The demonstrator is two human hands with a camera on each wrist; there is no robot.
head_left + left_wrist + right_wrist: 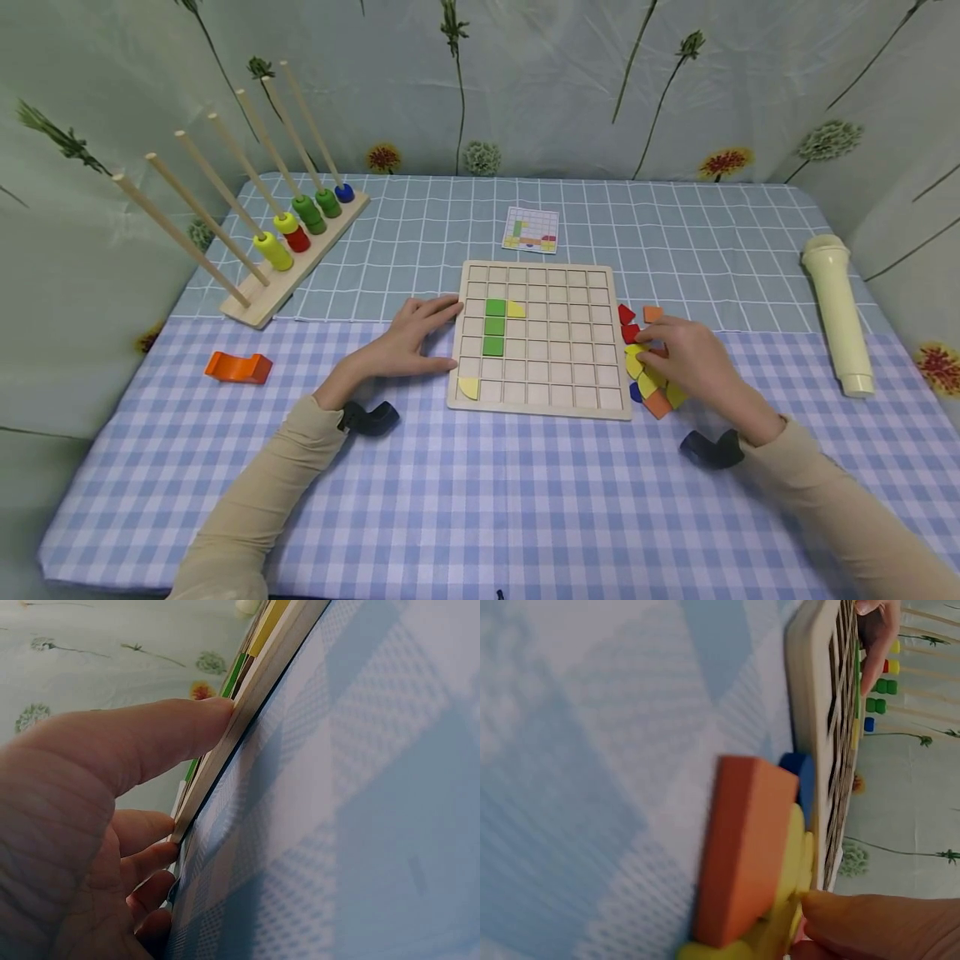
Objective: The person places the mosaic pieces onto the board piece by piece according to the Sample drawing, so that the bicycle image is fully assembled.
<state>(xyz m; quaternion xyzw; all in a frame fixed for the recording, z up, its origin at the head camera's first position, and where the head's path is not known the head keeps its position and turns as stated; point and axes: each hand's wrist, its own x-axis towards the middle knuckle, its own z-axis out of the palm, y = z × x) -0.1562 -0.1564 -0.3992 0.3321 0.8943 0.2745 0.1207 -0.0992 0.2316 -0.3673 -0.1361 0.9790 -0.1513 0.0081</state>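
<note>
The left hand (408,342) is resting against the left edge of the wooden grid board (555,333), its thumb (172,731) standing wide of the fingers (154,859) so that a broad gap is showing between them. The thumb tip is touching the board's rim toward the near side, and the index fingertip is meeting the same edge farther along. The right hand (693,362) is leaning over the loose pieces just right of the board. Its thumb and forefinger are sitting close together, leaving only a narrow space, and they are touching the yellow pieces (647,383); whether they are pinching one, I cannot tell

The board is lying flat in the middle of the table. Toward its left, three green squares (494,327) are forming a column, a yellow piece (515,309) is sitting just right of the farthest, and a yellow quarter-round (468,388) is occupying the near left cell. Beside the right hand, red pieces (626,315) are lying at the far end, an orange square (652,314) just right of them, while a blue piece (636,392) and an orange block (657,405) are lying nearer. Beyond the board, a pattern card (531,230) is lying flat; at the far left, a peg rack (279,275) is standing
</note>
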